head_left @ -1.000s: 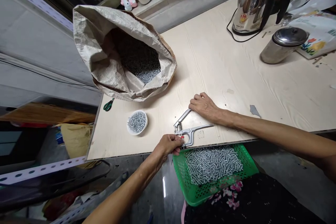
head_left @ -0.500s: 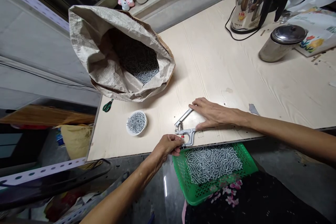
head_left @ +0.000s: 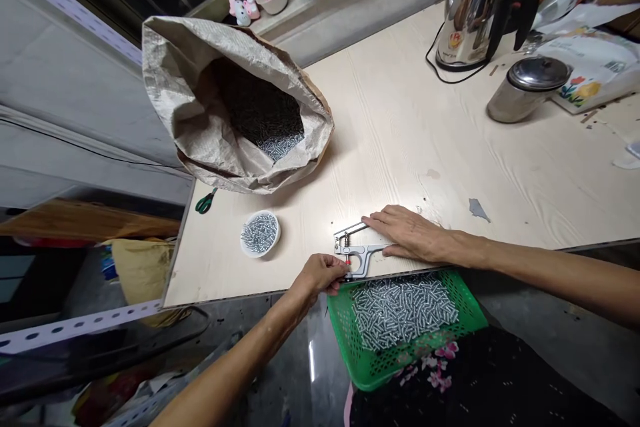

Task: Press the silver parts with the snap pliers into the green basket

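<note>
At the table's front edge lies a grey pair of snap-fastener pliers (head_left: pixel 369 252) with a spring and a red tip at its jaw. My right hand (head_left: pixel 413 235) is closed on its handles, fingers over the upper lever and thumb by the lower one. My left hand (head_left: pixel 320 273) pinches at the jaw; the small thing in its fingertips, if any, is hidden. Just below the edge, a green basket (head_left: pixel 345 340) holds many small silvery spring-like metal pieces (head_left: pixel 405 313). A white bowl (head_left: pixel 278 235) of similar small pieces stands left of the pliers.
A large open woven sack (head_left: pixel 173 80) of metal pieces stands at the back left. Green-handled scissors (head_left: pixel 204 204) lie near the left edge. A steel kettle (head_left: pixel 475 20) with a cord and a lidded metal canister (head_left: pixel 520 97) stand at the back right.
My right hand has pressed the upper lever down, so the handles are closer together and the jaw's red tip sits lower. My left hand stays at the jaw.
</note>
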Available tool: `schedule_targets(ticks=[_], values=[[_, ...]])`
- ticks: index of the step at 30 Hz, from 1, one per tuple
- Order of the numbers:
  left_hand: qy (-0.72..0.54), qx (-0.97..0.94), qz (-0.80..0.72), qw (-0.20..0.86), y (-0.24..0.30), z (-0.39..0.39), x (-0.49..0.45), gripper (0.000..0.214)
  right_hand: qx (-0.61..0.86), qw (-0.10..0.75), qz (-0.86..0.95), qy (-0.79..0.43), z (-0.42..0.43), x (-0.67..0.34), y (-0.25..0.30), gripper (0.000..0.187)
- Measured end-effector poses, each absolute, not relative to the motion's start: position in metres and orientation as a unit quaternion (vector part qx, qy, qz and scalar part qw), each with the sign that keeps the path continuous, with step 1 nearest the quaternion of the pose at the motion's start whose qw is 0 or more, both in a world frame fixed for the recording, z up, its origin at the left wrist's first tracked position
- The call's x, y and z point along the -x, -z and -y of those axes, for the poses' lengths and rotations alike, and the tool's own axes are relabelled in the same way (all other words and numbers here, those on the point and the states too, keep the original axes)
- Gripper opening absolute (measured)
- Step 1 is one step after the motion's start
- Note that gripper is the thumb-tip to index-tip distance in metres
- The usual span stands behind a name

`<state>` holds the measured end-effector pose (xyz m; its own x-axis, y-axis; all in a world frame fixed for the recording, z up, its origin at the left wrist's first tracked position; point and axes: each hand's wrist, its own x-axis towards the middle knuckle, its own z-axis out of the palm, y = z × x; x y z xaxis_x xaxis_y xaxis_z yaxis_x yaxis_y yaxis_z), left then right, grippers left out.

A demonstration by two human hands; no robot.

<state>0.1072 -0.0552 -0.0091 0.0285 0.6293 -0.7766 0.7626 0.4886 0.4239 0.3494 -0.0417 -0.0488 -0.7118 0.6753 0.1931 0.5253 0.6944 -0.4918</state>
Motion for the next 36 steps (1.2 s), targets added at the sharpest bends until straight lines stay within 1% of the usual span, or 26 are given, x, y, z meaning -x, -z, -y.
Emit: schedule_targets(ticks=[2,3,4,6,8,10,11,14,17,19,21,23,24,27,28,29,32,36], values=[[0.021,-0.646,-0.667,0.371,0.008,0.060,-0.113,0.021,0.338,0.201,0.893,-0.218,0.045,-0.347,0.051,0.063],[-0.011,-0.712,-0.635,0.300,0.008,0.062,-0.117,0.020,0.341,0.208,0.890,-0.220,0.047,-0.346,0.053,0.064],[-0.040,-0.767,-0.592,0.244,0.010,0.063,-0.122,0.023,0.343,0.215,0.888,-0.217,0.048,-0.345,0.055,0.066],[-0.057,-0.843,-0.498,0.195,0.014,0.059,-0.132,0.045,0.344,0.224,0.889,-0.203,0.051,-0.342,0.059,0.071],[-0.033,-0.885,-0.426,0.183,0.020,0.050,-0.140,0.060,0.364,0.217,0.888,-0.179,0.054,-0.341,0.061,0.076],[0.004,-0.902,-0.396,0.170,0.024,0.041,-0.145,0.060,0.408,0.188,0.880,-0.153,0.056,-0.340,0.059,0.073],[0.018,-0.905,-0.392,0.162,0.025,0.038,-0.146,0.058,0.431,0.170,0.874,-0.143,0.056,-0.340,0.057,0.067],[0.036,-0.901,-0.408,0.143,0.025,0.036,-0.148,0.049,0.463,0.137,0.867,-0.120,0.056,-0.341,0.050,0.039],[0.035,-0.886,-0.441,0.141,0.025,0.040,-0.151,0.030,0.452,0.127,0.876,-0.106,0.054,-0.338,0.050,0.015],[0.032,-0.877,-0.459,0.139,0.026,0.040,-0.153,0.018,0.443,0.122,0.882,-0.105,0.050,-0.333,0.053,0.006],[0.028,-0.870,-0.473,0.135,0.026,0.036,-0.153,0.016,0.436,0.117,0.886,-0.108,0.044,-0.330,0.055,0.009],[0.018,-0.866,-0.482,0.133,0.028,0.033,-0.151,0.017,0.437,0.114,0.886,-0.109,0.037,-0.329,0.055,0.007],[0.006,-0.864,-0.486,0.129,0.029,0.033,-0.149,0.020,0.435,0.117,0.886,-0.111,0.034,-0.330,0.053,0.008],[-0.059,-0.866,-0.487,0.097,0.038,0.045,-0.146,0.033,0.414,0.142,0.891,-0.123,0.022,-0.338,0.049,0.034],[-0.084,-0.870,-0.479,0.087,0.043,0.052,-0.146,0.034,0.407,0.146,0.892,-0.129,0.018,-0.340,0.049,0.036],[-0.105,-0.873,-0.469,0.080,0.048,0.060,-0.146,0.034,0.406,0.146,0.893,-0.131,0.014,-0.343,0.049,0.032],[-0.142,-0.875,-0.457,0.081,0.064,0.081,-0.151,0.030,0.432,0.136,0.885,-0.109,0.001,-0.344,0.057,0.012],[-0.167,-0.858,-0.474,0.105,0.077,0.091,-0.159,0.024,0.420,0.142,0.893,-0.073,-0.019,-0.337,0.066,0.014]])
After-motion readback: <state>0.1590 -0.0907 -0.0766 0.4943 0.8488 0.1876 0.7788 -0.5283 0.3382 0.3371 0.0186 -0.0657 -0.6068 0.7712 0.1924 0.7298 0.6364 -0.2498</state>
